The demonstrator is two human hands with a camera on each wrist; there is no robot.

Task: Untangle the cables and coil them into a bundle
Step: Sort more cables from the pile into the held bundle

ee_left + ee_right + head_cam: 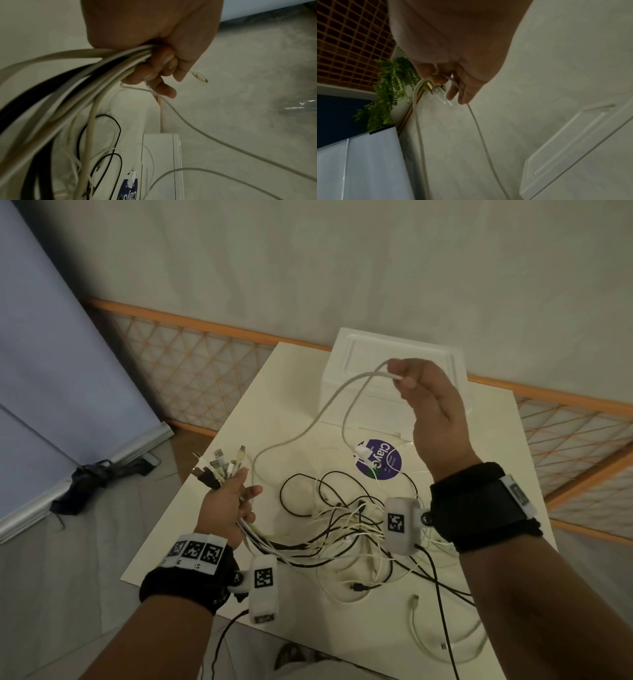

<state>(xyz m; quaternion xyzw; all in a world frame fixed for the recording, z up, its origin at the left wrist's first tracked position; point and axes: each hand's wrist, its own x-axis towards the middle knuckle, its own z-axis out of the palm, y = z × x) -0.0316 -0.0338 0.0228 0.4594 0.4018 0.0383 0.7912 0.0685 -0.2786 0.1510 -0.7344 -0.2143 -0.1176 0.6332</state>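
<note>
Above the desk [191,529], left hand [228,501] fingers [149,73] grip the gathered plug ends of black and white cables [342,535]. Right hand [431,405] fingers [452,93] pinch one thin white cable [308,429] at its raised bend; light and limp, it is probably best held near the plugs.

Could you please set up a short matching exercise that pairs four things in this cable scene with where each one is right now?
Things:
1. bunch of plug ends
2. white cable loop
3. purple sticker
4. white box

Places:
A. stuck flat on the table
B. standing at the table's far edge
C. gripped in the left hand
D. pinched and lifted by the right hand

Pairs: 1-C, 2-D, 3-A, 4-B
</note>
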